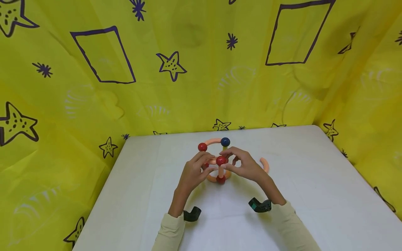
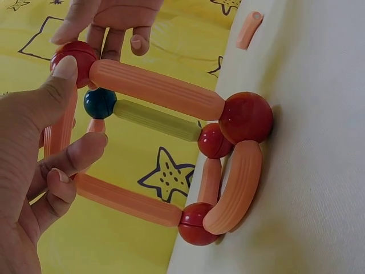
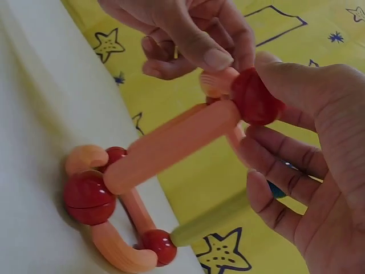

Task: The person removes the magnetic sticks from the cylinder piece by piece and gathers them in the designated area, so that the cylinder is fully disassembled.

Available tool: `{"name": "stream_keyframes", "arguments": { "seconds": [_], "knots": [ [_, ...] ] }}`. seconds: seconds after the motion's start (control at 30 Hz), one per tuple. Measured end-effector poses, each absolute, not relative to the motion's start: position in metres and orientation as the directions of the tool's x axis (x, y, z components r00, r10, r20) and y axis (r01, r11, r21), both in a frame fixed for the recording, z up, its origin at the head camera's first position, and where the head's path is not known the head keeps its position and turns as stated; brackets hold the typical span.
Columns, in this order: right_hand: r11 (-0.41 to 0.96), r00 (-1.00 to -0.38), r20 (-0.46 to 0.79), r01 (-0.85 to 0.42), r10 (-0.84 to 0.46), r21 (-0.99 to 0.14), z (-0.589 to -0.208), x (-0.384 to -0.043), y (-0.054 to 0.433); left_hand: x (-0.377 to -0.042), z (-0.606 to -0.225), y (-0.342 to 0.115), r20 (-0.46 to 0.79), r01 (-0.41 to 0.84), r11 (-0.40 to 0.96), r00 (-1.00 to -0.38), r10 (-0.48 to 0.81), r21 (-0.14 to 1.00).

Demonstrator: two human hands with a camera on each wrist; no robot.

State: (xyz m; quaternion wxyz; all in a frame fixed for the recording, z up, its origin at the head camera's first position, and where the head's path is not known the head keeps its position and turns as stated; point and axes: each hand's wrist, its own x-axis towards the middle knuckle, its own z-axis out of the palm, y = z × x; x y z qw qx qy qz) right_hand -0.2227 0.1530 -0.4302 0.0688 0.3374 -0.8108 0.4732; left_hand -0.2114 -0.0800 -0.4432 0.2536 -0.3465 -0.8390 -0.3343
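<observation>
Fingers of the left hand (image 1: 191, 171) pinch a curved orange rod (image 3: 211, 85) beside an upper red ball (image 3: 255, 98) gripped by the right hand (image 1: 246, 165), on a ball-and-rod frame (image 2: 157, 88) standing on the white table (image 1: 135, 195). Likely light, stiff but loosely jointed, it suits holding near joints; hands hide some upper ones.
</observation>
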Motion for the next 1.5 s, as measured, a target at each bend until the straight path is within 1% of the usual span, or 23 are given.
{"name": "stream_keyframes", "arguments": {
  "seconds": [0.13, 0.37, 0.67, 0.93, 1.1, 1.37, 1.5],
  "knots": [
    [0.320, -0.762, 0.438, -0.615, -0.476, -0.721, -0.4347, -0.2228, 0.1476, -0.2121, -0.4453, -0.0798, 0.670, 0.754, 0.548, -0.619, 0.410, 0.361],
    [0.318, -0.776, 0.426, -0.595, -0.465, -0.738, -0.4367, -0.2233, 0.1448, -0.2139, -0.4457, -0.0801, 0.671, 0.755, 0.546, -0.619, 0.409, 0.363],
    [0.343, -0.793, 0.402, -0.574, -0.457, -0.743, -0.4351, -0.2224, 0.1424, -0.2147, -0.4464, -0.0799, 0.682, 0.750, 0.569, -0.611, 0.402, 0.338],
    [0.309, -0.768, 0.428, -0.602, -0.476, -0.736, -0.4340, -0.2261, 0.1425, -0.2154, -0.4435, -0.0803, 0.675, 0.739, 0.583, -0.622, 0.397, 0.338],
    [0.297, -0.762, 0.440, -0.610, -0.476, -0.735, -0.4321, -0.2261, 0.1437, -0.2162, -0.4442, -0.0818, 0.678, 0.754, 0.578, -0.603, 0.420, 0.313],
    [0.332, -0.784, 0.402, -0.581, -0.473, -0.743, -0.4313, -0.2236, 0.1427, -0.2176, -0.4475, -0.0838, 0.661, 0.762, 0.571, -0.602, 0.448, 0.306],
    [0.339, -0.787, 0.397, -0.577, -0.472, -0.743, -0.4321, -0.2236, 0.1418, -0.2180, -0.4476, -0.0850, 0.673, 0.776, 0.583, -0.567, 0.475, 0.241]
  ]
}}
